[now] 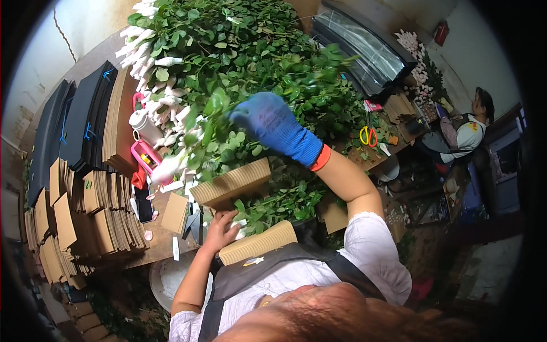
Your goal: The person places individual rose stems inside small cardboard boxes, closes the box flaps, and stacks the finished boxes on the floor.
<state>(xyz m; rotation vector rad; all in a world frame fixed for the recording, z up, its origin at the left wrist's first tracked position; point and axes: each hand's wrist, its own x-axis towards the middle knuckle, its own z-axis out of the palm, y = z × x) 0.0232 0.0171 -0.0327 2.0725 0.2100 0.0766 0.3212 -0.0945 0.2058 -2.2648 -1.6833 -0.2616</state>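
Observation:
My right hand [269, 124], in a blue work glove, grips a leafy green flower stem [213, 113], blurred by motion, above a big heap of leafy stems [256, 51]. A blurred white netted bud [169, 167] is at the stem's lower left. My bare left hand [222, 231] rests at the left end of a corrugated cardboard wrap [233, 181] standing open before me. Inside it lie leafy stems [277, 209], with a white netted bud [237, 228] by my fingers. The wrap's near flap [258, 241] lies against my apron.
At left stand stacks of cardboard pieces [115, 231] and black sheets [85, 115]. A phone [143, 201], a pink tape dispenser [145, 156] and a white bottle [145, 126] lie nearby. Scissors [368, 137] lie at right; a co-worker [461, 132] sits beyond.

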